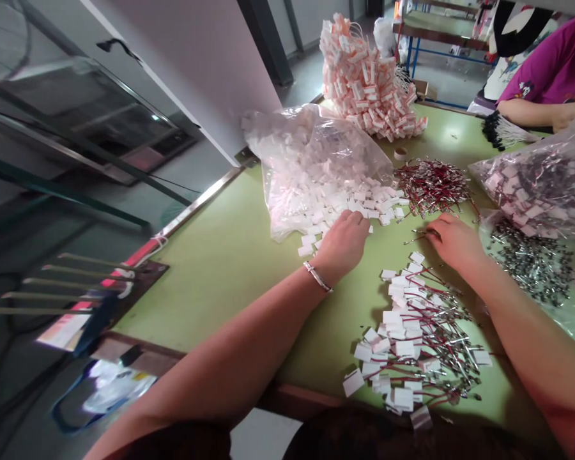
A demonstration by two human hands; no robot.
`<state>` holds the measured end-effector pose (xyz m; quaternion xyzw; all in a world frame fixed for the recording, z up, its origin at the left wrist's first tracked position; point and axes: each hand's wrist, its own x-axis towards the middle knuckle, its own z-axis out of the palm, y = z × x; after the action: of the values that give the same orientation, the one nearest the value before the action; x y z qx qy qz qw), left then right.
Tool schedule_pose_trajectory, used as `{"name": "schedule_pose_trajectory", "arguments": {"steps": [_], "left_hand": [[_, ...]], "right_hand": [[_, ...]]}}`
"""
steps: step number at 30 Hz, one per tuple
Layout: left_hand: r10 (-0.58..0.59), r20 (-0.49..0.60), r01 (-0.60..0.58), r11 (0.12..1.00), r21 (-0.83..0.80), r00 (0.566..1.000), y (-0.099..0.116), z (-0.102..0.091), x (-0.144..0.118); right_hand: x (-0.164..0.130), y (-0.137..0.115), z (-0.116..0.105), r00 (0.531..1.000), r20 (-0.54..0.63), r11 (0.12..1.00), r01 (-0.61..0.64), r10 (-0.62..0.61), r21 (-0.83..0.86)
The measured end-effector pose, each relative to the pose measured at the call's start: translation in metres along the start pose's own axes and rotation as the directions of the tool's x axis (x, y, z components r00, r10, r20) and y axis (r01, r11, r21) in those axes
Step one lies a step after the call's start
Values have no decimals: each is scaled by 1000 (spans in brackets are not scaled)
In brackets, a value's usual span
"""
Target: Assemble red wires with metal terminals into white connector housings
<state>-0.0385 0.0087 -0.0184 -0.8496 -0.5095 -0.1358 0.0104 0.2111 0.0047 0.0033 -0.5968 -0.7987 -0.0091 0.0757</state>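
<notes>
My left hand (342, 243) reaches into the loose white plastic tags (364, 203) that spill from a clear bag (311, 166); its fingertips are curled down among them and hidden. A bracelet sits on that wrist. My right hand (453, 241) rests at the near edge of a pile of red wires with metal ends (431, 185), fingers pinching at one wire. Between my forearms lies a heap of white tags joined to red wires (412, 338).
The green table (230, 255) also bears a tall stack of pink-and-white tags (368, 80), a bag of tagged wires (541, 182) and a bag of dark metal parts (531, 262) at right. Another person's arm (541, 112) rests at the far right. A rack of metal rods (62, 284) juts out at left.
</notes>
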Motion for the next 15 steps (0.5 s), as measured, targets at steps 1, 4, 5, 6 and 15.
{"name": "schedule_pose_trajectory", "arguments": {"steps": [1, 4, 5, 6, 15], "left_hand": [[-19, 6, 19, 999, -26, 1000, 0, -1, -1], [-66, 23, 68, 993, -101, 998, 0, -1, -2], [-70, 20, 72, 990, -121, 997, 0, -1, -2], [-69, 10, 70, 987, -143, 998, 0, -1, -2], [-387, 13, 270, 617, -739, 922, 8, -20, -2]], "right_hand": [[0, -1, 3, 1000, 12, 1000, -12, 12, -19], [0, -2, 7, 999, 38, 1000, -30, 30, 1], [1, -1, 7, 999, 34, 999, -24, 23, 30], [1, 0, 7, 1000, 21, 998, -11, 9, 64], [-7, -13, -11, 995, -66, 972, 83, -70, 218]]}}
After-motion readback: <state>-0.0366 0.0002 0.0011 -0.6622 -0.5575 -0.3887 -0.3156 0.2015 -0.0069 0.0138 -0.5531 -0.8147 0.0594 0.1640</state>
